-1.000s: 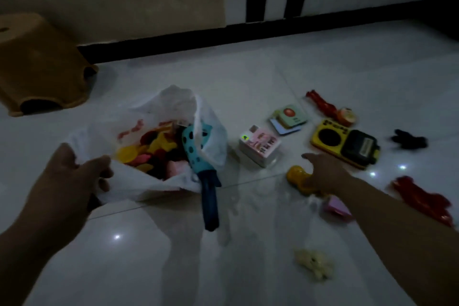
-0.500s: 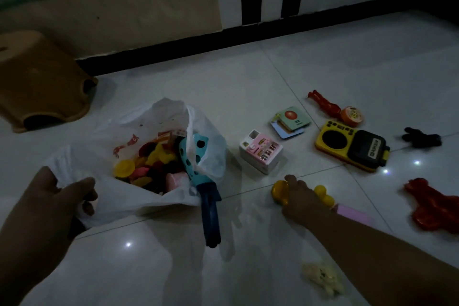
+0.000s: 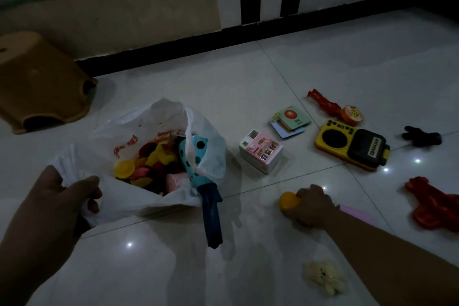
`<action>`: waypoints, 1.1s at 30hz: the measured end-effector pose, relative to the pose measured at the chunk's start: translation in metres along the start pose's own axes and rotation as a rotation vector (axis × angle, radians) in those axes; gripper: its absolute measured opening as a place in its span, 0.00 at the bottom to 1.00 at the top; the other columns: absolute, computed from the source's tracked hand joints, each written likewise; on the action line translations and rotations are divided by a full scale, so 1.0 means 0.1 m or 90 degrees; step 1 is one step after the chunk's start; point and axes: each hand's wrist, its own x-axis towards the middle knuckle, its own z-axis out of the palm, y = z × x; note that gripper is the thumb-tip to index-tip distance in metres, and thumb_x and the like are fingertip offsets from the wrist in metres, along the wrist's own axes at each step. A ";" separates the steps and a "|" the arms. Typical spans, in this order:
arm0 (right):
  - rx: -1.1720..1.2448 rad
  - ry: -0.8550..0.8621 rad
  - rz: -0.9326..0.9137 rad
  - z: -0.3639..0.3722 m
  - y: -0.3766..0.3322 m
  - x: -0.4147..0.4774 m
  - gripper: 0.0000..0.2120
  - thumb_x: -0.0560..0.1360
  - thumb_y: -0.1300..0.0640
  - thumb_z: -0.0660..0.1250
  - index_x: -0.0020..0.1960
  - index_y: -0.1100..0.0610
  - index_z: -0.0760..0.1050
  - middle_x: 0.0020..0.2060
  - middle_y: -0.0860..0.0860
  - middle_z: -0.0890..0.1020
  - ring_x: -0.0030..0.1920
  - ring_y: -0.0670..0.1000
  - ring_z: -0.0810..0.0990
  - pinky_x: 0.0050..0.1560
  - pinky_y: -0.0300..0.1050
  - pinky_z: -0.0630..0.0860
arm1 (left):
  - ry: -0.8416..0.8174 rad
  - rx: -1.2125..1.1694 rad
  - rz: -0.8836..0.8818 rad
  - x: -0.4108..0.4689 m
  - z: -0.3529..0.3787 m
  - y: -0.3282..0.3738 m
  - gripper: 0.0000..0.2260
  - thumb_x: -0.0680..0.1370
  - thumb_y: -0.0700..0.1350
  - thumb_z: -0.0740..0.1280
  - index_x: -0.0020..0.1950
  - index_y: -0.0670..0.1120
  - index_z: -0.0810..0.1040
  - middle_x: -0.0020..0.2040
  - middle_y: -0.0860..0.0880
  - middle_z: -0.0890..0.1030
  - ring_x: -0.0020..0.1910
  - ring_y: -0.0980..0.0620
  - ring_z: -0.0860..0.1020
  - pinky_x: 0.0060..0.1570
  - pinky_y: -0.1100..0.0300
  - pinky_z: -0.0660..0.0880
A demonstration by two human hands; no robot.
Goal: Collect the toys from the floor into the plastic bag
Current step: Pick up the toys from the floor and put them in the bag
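Gripping a yellow toy (image 3: 288,201), right hand (image 3: 314,206); left hand (image 3: 62,196) pinches plastic bag (image 3: 129,204).

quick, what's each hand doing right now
Left hand: fingers grip the plastic bag's rim, holding it open.
Right hand: fingers curled around the yellow toy on the floor.

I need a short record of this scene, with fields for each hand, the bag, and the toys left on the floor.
left hand: holds the plastic bag by its rim
right hand: grips a yellow toy
bag contents: coloured toys; a blue spotted toy sticks out
left on floor: pink box toy, picture cards, yellow radio toy, black toy, pale plush toy
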 end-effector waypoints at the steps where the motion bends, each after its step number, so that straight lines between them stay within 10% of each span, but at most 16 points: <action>1: -0.013 0.007 -0.005 -0.01 -0.02 -0.01 0.42 0.65 0.33 0.69 0.72 0.51 0.62 0.69 0.58 0.62 0.67 0.61 0.67 0.66 0.54 0.69 | 0.011 -0.014 0.016 -0.12 0.09 0.15 0.45 0.58 0.64 0.75 0.67 0.39 0.67 0.45 0.43 0.78 0.42 0.39 0.77 0.34 0.44 0.78; 6: 0.034 0.025 -0.017 -0.05 0.02 -0.06 0.38 0.68 0.43 0.73 0.71 0.51 0.60 0.64 0.58 0.69 0.61 0.59 0.73 0.60 0.51 0.72 | 0.073 -0.026 -0.007 -0.43 0.36 0.33 0.40 0.60 0.61 0.73 0.68 0.46 0.70 0.48 0.45 0.79 0.44 0.40 0.77 0.31 0.48 0.77; 14: 0.288 0.167 -0.085 -0.01 0.01 -0.17 0.31 0.68 0.55 0.75 0.67 0.56 0.67 0.56 0.58 0.77 0.49 0.55 0.75 0.49 0.47 0.70 | 0.079 0.010 0.120 -0.81 0.70 0.57 0.03 0.79 0.40 0.62 0.51 0.42 0.72 0.39 0.47 0.74 0.36 0.50 0.74 0.33 0.54 0.74; 19: 0.504 0.211 -0.071 -0.29 -0.17 -0.14 0.27 0.69 0.55 0.74 0.65 0.56 0.68 0.50 0.55 0.76 0.46 0.55 0.76 0.46 0.48 0.72 | 0.082 -0.028 0.025 -0.39 0.32 0.26 0.22 0.72 0.54 0.69 0.64 0.52 0.72 0.48 0.46 0.81 0.44 0.39 0.79 0.34 0.42 0.79; 22: 0.352 0.014 -0.125 -0.35 -0.14 -0.19 0.23 0.68 0.56 0.74 0.60 0.54 0.71 0.51 0.55 0.76 0.46 0.52 0.78 0.43 0.46 0.76 | 0.071 -0.028 0.025 -0.70 0.55 0.53 0.12 0.76 0.49 0.66 0.59 0.54 0.74 0.45 0.47 0.81 0.40 0.41 0.78 0.36 0.43 0.79; 25: -0.010 -0.144 -0.106 -0.13 -0.03 -0.18 0.40 0.59 0.38 0.72 0.68 0.50 0.67 0.67 0.57 0.65 0.63 0.57 0.70 0.63 0.53 0.72 | 0.061 -0.004 0.038 -0.91 0.75 0.70 0.09 0.77 0.46 0.64 0.57 0.53 0.75 0.40 0.47 0.79 0.35 0.45 0.76 0.35 0.46 0.79; 33: -0.155 -0.056 -0.103 0.08 -0.12 -0.08 0.39 0.67 0.33 0.67 0.70 0.54 0.63 0.64 0.57 0.67 0.62 0.57 0.69 0.62 0.49 0.69 | 0.052 0.005 0.077 -1.32 0.97 1.01 0.11 0.78 0.41 0.63 0.53 0.58 0.73 0.39 0.46 0.75 0.32 0.49 0.71 0.39 0.49 0.75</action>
